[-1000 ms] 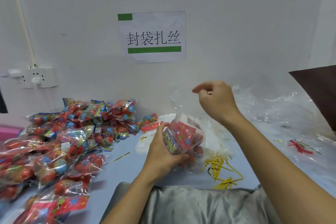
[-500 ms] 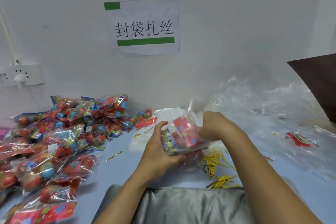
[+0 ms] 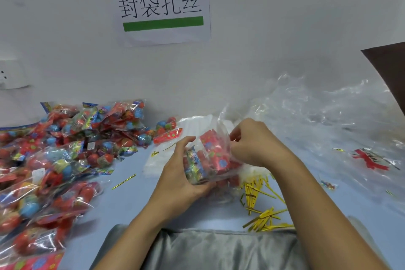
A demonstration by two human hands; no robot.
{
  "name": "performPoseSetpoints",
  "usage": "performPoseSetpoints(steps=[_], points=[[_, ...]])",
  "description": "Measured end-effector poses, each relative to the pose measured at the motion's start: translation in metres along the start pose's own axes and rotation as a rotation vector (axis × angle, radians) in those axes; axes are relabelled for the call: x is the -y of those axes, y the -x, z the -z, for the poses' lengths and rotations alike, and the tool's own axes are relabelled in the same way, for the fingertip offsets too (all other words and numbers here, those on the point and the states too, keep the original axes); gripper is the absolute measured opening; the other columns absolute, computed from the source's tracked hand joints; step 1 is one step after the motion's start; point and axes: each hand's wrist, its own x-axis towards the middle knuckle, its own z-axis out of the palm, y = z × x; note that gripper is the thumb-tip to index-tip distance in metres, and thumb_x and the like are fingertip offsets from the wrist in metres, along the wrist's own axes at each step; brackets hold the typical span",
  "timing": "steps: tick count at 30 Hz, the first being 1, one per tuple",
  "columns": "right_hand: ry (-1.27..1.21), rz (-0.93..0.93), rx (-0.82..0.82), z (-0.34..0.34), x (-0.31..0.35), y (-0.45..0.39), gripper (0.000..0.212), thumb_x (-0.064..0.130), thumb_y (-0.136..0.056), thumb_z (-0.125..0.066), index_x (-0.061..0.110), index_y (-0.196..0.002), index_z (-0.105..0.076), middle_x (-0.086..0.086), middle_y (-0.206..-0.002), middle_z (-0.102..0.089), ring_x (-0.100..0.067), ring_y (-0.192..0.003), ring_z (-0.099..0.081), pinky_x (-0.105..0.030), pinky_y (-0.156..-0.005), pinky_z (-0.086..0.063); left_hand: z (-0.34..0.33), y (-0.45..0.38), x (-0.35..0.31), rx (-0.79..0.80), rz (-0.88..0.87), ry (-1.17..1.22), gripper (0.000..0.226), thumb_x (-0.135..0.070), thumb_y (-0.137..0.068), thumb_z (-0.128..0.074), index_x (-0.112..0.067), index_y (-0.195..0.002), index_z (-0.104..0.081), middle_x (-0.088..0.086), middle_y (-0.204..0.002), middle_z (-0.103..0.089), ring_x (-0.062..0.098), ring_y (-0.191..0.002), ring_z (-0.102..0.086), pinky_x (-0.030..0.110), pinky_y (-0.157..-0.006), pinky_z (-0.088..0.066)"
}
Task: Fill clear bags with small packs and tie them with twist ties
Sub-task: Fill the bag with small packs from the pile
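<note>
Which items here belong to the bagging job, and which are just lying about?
Job: clear plastic bag of red packs, held by left hand and right hand; yellow twist ties; filled bags pile.
Lying about: white wall sign; wall socket.

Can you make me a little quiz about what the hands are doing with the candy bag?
1. True or false: the left hand holds the clear bag from below.
2. Where do the yellow twist ties lie? A) on the pile of filled bags B) on the table under the right forearm C) in the left hand
3. Fill in: the right hand pinches the bag's ___.

Key: 1 true; 2 B; 3 top (the open end).
</note>
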Motion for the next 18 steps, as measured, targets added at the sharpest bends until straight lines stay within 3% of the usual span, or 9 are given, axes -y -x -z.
performPoseSetpoints(steps=[1,3,5,7,9,11,13,18], points=[[-0.034,-0.013,0.004,-0.0007,-0.0022,-0.0015,0.027,0.011,-0.089,-0.054,-0.002,-0.104,-0.073,-0.022,-0.099,-0.072,-0.037,-0.086,-0.068,-0.038,-0.071,-0.06,0.0005,0.0001,-0.0003,-0.001,0.001,-0.01,0.089,-0.014,-0.066,-0.091,-0.038,-0.133,-0.038,-0.034,-0.109,-0.058,0.0,-0.097,-0.067,0.008,-0.075,-0.051],[-0.094,-0.007,0.02,-0.003,-0.0064,-0.0045,0.032,0.009,-0.091,-0.054,0.012,-0.119,-0.07,-0.012,-0.11,-0.071,-0.019,-0.084,-0.067,-0.023,-0.062,-0.053,0.0016,0.0002,0.0002,-0.005,0.005,-0.023,0.089,-0.011,-0.066,-0.09,-0.036,-0.133,-0.038,-0.035,-0.108,-0.059,0.0,-0.095,-0.068,0.008,-0.074,-0.05],[-0.14,0.043,0.034,-0.0063,-0.0095,-0.0074,0.033,0.009,-0.092,-0.054,0.018,-0.119,-0.07,-0.002,-0.103,-0.072,-0.004,-0.075,-0.062,-0.009,-0.051,-0.041,0.0026,0.0003,0.0015,-0.012,0.007,-0.04,0.088,-0.008,-0.066,-0.089,-0.034,-0.133,-0.039,-0.033,-0.105,-0.06,0.002,-0.092,-0.068,0.007,-0.072,-0.05],[-0.17,0.081,0.046,-0.0083,-0.0088,-0.0086,0.029,0.009,-0.093,-0.053,0.017,-0.109,-0.075,0.005,-0.087,-0.071,0.0,-0.066,-0.059,-0.004,-0.046,-0.036,0.0035,0.0004,0.002,-0.019,0.009,-0.052,0.087,-0.005,-0.066,-0.088,-0.033,-0.133,-0.039,-0.033,-0.105,-0.06,0.003,-0.089,-0.069,0.008,-0.072,-0.05],[-0.148,0.089,0.062,-0.0101,-0.0077,-0.0087,0.025,0.009,-0.095,-0.05,0.018,-0.085,-0.072,0.007,-0.069,-0.062,-0.003,-0.054,-0.052,-0.006,-0.043,-0.034,0.004,0.0003,0.0023,-0.017,0.008,-0.057,0.088,-0.004,-0.066,-0.087,-0.033,-0.133,-0.038,-0.033,-0.106,-0.059,0.003,-0.089,-0.069,0.009,-0.072,-0.05],[-0.105,0.078,0.063,-0.0105,-0.0057,-0.0082,0.037,0.01,-0.097,-0.046,0.015,-0.06,-0.05,0.002,-0.056,-0.045,-0.012,-0.048,-0.038,-0.013,-0.039,-0.028,0.0045,0.0004,0.0024,-0.007,0.01,-0.056,0.089,-0.005,-0.066,-0.088,-0.034,-0.134,-0.038,-0.032,-0.106,-0.059,0.004,-0.09,-0.069,0.01,-0.073,-0.051],[-0.05,0.049,0.067,-0.0094,-0.0053,-0.0086,0.042,0.014,-0.1,-0.042,0.011,-0.058,-0.036,-0.002,-0.057,-0.039,-0.017,-0.05,-0.033,-0.018,-0.041,-0.026,0.0047,0.0006,0.0026,-0.003,0.01,-0.055,0.089,-0.005,-0.067,-0.088,-0.033,-0.134,-0.038,-0.031,-0.106,-0.059,0.004,-0.09,-0.069,0.01,-0.073,-0.05],[0.058,-0.056,0.152,-0.0099,-0.0095,-0.0099,0.05,0.039,-0.107,-0.04,0.015,-0.063,-0.033,-0.003,-0.064,-0.04,-0.014,-0.053,-0.039,-0.025,-0.049,-0.03,0.0041,-0.0002,0.0032,0.018,0.02,-0.037,0.091,-0.009,-0.068,-0.089,-0.036,-0.136,-0.035,-0.034,-0.105,-0.057,0.004,-0.092,-0.069,0.014,-0.077,-0.053]])
